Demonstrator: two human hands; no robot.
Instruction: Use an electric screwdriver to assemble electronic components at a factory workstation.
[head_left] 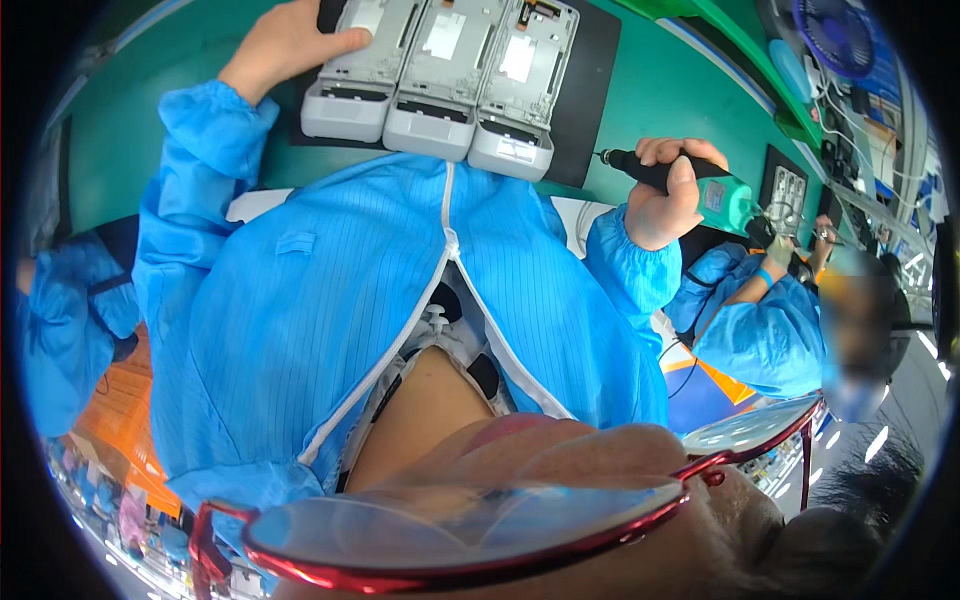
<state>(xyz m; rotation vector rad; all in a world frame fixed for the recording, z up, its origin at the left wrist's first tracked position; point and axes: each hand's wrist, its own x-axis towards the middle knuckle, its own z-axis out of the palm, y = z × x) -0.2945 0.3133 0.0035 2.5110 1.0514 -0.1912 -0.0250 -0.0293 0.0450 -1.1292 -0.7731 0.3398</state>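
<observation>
Three light grey plastic device housings [438, 70] lie side by side on a black mat [578, 95], their inner sides facing up. My left hand [285, 45] is at the outer edge of the leftmost housing [345, 110], with the thumb laid over it and the fingers partly cut off by the upper picture edge. Wrapped in my right hand [668, 190] is an electric screwdriver [722, 200] with a black grip and a green body. Its thin bit points left, just off the right edge of the mat and apart from the rightmost housing [515, 145].
The workbench [160, 120] has a green top. A co-worker in a blue smock [770, 335] works at the right beside another dark mat with a grey part [788, 195]. A green rail [745, 60] and a purple fan [835, 38] stand at the far right. Another blue sleeve [75, 310] shows left.
</observation>
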